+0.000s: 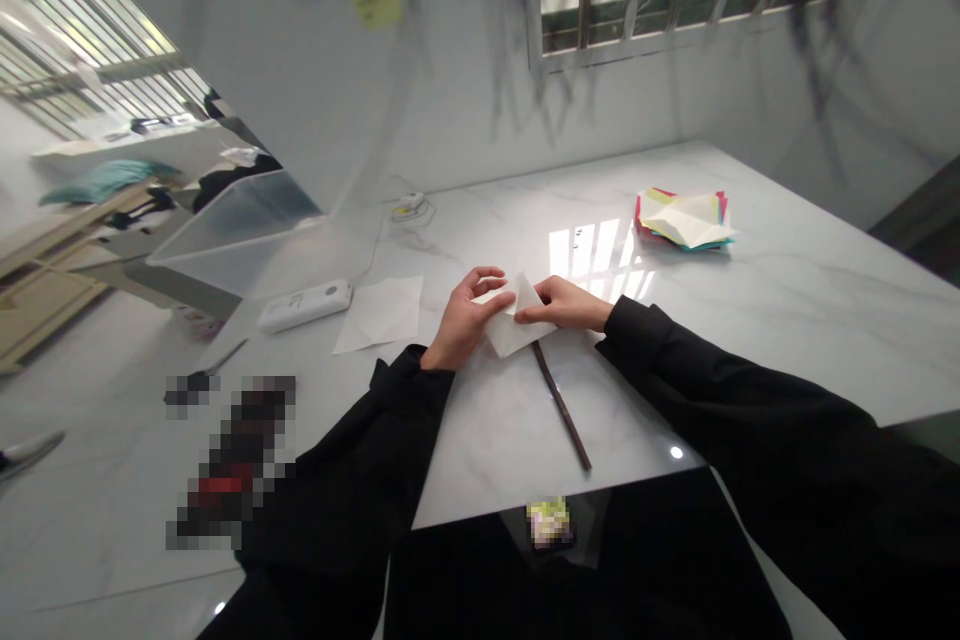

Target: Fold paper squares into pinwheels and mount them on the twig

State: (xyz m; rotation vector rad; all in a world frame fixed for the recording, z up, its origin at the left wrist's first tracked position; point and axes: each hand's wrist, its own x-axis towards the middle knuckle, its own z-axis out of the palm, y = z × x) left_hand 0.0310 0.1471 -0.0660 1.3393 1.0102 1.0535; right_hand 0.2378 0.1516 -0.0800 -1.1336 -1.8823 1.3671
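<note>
Between my two hands is a cream sheet of paper [506, 338], partly folded, with one pointed corner standing up. My left hand [469, 315] pinches its left side, thumb lying on top of the paper. From the right, my right hand [564, 304] grips the other side with thumb and fingers closed on it. A thin dark brown stick [561, 402] lies on the table just below the paper, its far end close to the paper's edge. Left of my left hand lies another creased cream sheet [380, 312], flat on the table.
A stack of coloured papers [686, 220] lies at the back right of the marble table [810, 320]. On the left are a white elongated device [306, 306], a clear plastic bin [247, 230] and blurred dark items [240, 460]. A small white object with a cord [409, 204] sits near the wall.
</note>
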